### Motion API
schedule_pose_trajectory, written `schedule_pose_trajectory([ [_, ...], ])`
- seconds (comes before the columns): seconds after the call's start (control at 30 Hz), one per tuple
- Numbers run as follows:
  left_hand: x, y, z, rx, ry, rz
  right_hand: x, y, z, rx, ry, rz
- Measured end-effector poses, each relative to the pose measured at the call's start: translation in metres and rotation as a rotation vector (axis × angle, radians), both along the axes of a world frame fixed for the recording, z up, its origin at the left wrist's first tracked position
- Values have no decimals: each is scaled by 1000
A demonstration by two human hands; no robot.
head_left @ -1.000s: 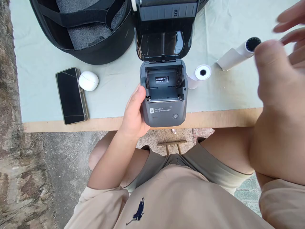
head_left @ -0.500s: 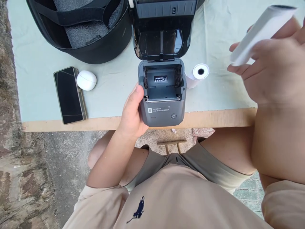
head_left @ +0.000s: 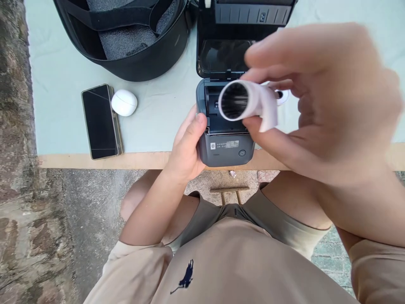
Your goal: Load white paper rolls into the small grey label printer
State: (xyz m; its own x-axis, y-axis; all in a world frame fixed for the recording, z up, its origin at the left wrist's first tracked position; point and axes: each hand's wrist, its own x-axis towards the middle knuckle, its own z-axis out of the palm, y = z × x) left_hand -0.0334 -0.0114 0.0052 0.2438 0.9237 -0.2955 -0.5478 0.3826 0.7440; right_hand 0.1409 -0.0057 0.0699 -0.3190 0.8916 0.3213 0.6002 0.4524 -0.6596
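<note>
My left hand [head_left: 188, 145] grips the left side of a dark grey label printer [head_left: 226, 154], thumb on its rim. The printer's black lid [head_left: 221, 57] stands open away from me, and the paper bay shows partly. Above the bay, my right hand [head_left: 329, 101] pinches a white paper roll [head_left: 256, 101] between thumb and fingers. The roll's hollow dark core faces left, and a loose strip hangs from its right part. Behind those fingers a second white roll [head_left: 284, 97] on the table is mostly hidden.
A black zip case [head_left: 148, 63] lined with grey foam lies open at the back left. Left of the printer are a dark phone [head_left: 100, 122] and a white rounded case [head_left: 124, 102]. The table's wooden front edge [head_left: 142, 161] runs just above my legs.
My right hand has brought the paper roll from the far right leftward over the printer and turned its hollow end to the left. My left hand keeps its grip; the whole view has shifted slightly.
</note>
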Motion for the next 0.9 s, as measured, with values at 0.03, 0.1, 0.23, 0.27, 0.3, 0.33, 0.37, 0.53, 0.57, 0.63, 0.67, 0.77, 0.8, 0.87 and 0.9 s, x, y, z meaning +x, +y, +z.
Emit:
schedule_pose_trajectory([
  [0.03, 0, 0, 0, 7, -9, -6, -4, 3, 1, 52, -97, 24],
  [0.1, 0, 0, -1, 20, -26, -22, -9, 9, 0, 113, -290, -6],
  [0.23, -1, 1, -1, 66, -24, -49, -12, 18, -7, 141, -424, -86],
  [0.27, -1, 1, -1, 74, -22, -48, -12, 19, -9, 142, -438, -72],
  [0.3, -1, 1, -1, 78, -19, -44, -12, 20, -11, 152, -441, -56],
  [0.33, -1, 1, 0, 77, -14, -43, -12, 20, -12, 167, -434, -35],
  [0.37, -2, 1, 0, 76, -6, -44, -11, 20, -13, 187, -421, -19],
  [0.53, -3, 2, -2, 78, 0, -68, -10, 16, -14, 314, -337, 14],
  [0.57, -3, 2, -3, 82, -6, -67, -9, 14, -15, 335, -314, 50],
  [0.63, -4, 3, -5, 103, -16, -64, -9, 9, -18, 368, -274, 150],
  [0.67, -5, 3, -6, 124, -17, -61, -8, 7, -19, 377, -264, 193],
  [0.77, -7, 3, -10, 163, 18, -69, -4, 2, -22, 385, -215, 278],
  [0.8, -8, 3, -12, 168, 35, -73, -1, 2, -21, 388, -176, 290],
  [0.87, -9, 3, -15, 189, 51, -87, 5, 6, -18, 343, -77, 251],
  [0.9, -10, 3, -16, 211, 50, -95, 8, 10, -16, 282, -38, 190],
])
